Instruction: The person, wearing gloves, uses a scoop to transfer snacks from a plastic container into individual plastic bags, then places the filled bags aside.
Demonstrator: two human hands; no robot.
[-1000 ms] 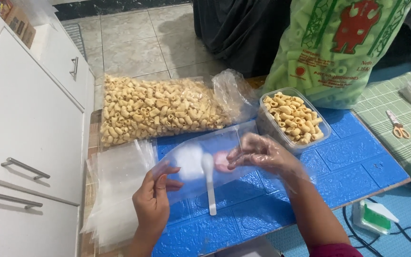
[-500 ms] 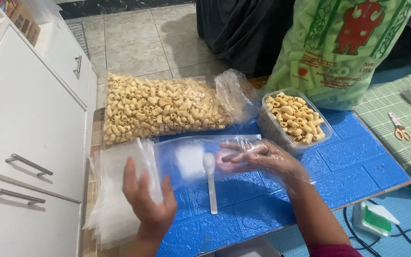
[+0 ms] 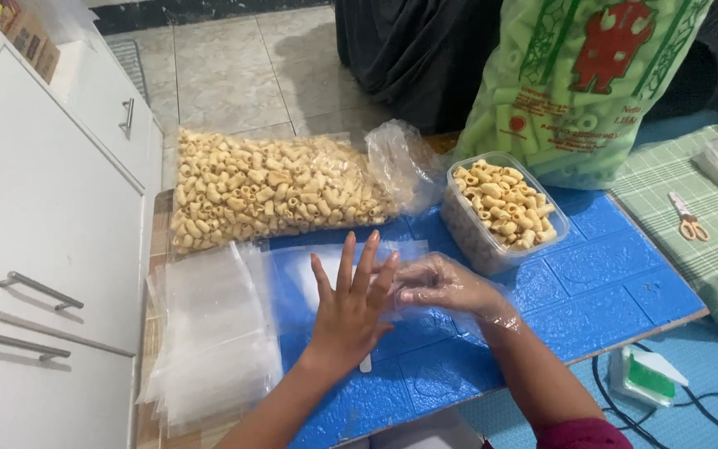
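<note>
Nearest me, my left hand [image 3: 349, 301] had come back in from the stack of empty clear bags [image 3: 213, 341], where it hovered half a second before; now it lay flat, fingers spread and straight, gripping nothing, pressed against the right hand [image 3: 442, 287]. A second ago it had held the corner of the clear bag [image 3: 297, 274] instead. I judged the bag was being smoothed or worked open between the two palms. The right hand, wrapped in a thin plastic glove, was loosely curled with its fingertips meeting the left fingers; whether it pinched the bag film I could not tell. The clear bag lay on the blue padded mat [image 3: 608, 274], under and just beyond both hands, and only the tip of the white spoon [image 3: 366, 363] showed below the left palm. Further out sat the tub of macaroni crackers [image 3: 500, 208], then the big clear sack of crackers [image 3: 276, 187], and the green printed sack [image 3: 579, 79] farthest.
</note>
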